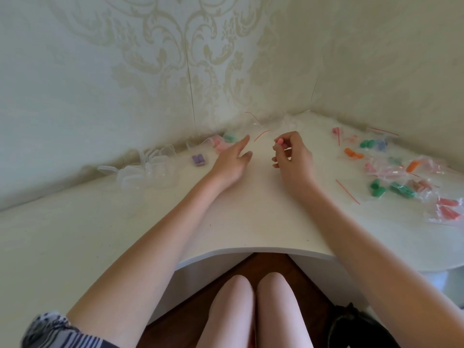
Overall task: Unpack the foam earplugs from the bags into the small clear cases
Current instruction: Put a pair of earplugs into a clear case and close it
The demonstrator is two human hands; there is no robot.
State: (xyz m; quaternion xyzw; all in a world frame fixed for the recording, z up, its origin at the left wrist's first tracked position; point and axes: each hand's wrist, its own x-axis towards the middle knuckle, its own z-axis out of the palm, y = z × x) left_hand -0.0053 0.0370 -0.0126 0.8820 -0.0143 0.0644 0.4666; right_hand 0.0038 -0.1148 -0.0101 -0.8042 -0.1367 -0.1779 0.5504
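My right hand (291,154) hovers over the middle of the white table (251,222) and pinches pink foam earplugs (279,141) between curled fingers. My left hand (232,159) stretches toward the back with straight fingers and holds nothing; it points at a clear case with pink earplugs (221,145). Beside that lie a case with green earplugs (229,136) and one with purple earplugs (199,160). Several empty clear cases (148,169) sit at the left. Small bags of coloured earplugs (401,179) lie scattered on the right.
Emptied clear bags with red zip strips (261,126) pile in the back corner against the patterned wall. The table's curved front edge (251,249) is above my knees. A dark bag (351,325) lies on the floor at the lower right.
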